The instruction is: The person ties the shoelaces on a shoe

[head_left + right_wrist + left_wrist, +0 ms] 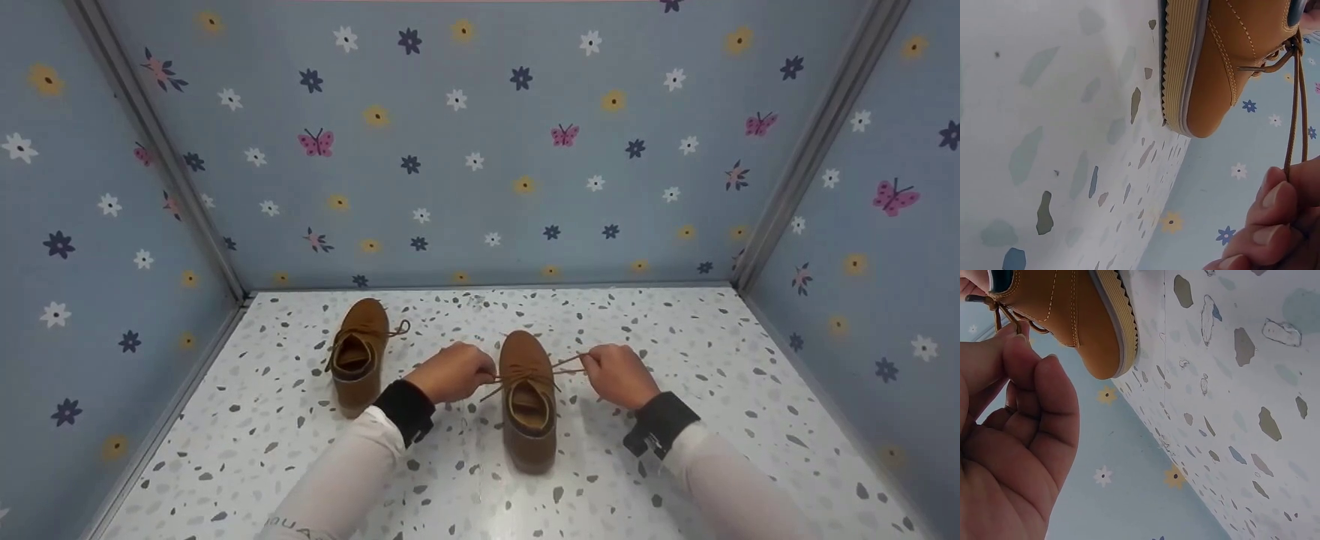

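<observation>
A brown lace-up shoe (529,447) stands upright on the floor between the hands, its toe facing the far wall. To its left, the left hand (459,373) pinches the shoelace (1007,316) between thumb and forefinger, close to the shoe's side. The right hand (621,375) grips a lace loop (1296,107) on the other side, with two strands stretched from the shoe to its fingertips. Above the shoe's tongue the laces cross in a knot (528,375). A loose lace end (1266,69) hangs along the shoe in the right wrist view.
A matching brown shoe (360,391) stands further left, a lace loop sticking out on its right. Flower-and-butterfly panels (480,202) close off the far side, left and right. The speckled floor (247,450) lies beneath both shoes.
</observation>
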The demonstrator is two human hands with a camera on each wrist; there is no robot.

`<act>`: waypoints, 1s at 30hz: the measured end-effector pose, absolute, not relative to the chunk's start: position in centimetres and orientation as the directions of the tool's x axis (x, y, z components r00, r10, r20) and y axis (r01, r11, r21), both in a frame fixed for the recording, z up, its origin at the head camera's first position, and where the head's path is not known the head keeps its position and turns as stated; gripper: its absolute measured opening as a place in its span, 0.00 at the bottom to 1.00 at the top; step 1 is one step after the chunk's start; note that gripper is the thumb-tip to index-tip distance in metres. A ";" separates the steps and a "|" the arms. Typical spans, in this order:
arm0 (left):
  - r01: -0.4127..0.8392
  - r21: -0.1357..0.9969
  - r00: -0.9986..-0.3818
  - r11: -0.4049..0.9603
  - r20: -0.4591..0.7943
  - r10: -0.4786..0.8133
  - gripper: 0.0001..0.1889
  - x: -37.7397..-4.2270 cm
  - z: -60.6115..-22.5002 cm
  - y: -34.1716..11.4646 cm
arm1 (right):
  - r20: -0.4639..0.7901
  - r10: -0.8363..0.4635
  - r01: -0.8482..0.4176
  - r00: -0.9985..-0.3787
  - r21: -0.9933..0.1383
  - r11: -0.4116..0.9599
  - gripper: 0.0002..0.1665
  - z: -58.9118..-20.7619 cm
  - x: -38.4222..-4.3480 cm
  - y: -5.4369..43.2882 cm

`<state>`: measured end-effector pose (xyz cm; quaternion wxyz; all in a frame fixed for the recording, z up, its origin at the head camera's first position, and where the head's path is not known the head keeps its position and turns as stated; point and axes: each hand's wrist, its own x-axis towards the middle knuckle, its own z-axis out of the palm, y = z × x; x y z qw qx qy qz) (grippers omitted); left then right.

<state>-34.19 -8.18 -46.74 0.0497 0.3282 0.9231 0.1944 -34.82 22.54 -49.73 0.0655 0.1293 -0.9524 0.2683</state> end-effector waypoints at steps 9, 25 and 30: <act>0.575 0.410 -0.784 0.708 0.031 0.620 0.08 -34.1 -46.9 -8.7 | 0.179 -0.201 -0.265 -0.963 -0.498 0.826 0.27 -49.9 -34.9 22.8; 0.585 0.420 -0.772 0.693 0.028 0.635 0.10 -34.1 -47.3 -9.5 | 0.179 -0.203 -0.267 -0.963 -0.506 0.820 0.27 -49.9 -35.0 23.0; 0.595 0.424 -0.763 0.682 0.031 0.646 0.10 -34.1 -47.3 -9.7 | 0.157 -0.183 -0.239 -0.971 -0.527 0.815 0.26 -50.0 -35.1 23.2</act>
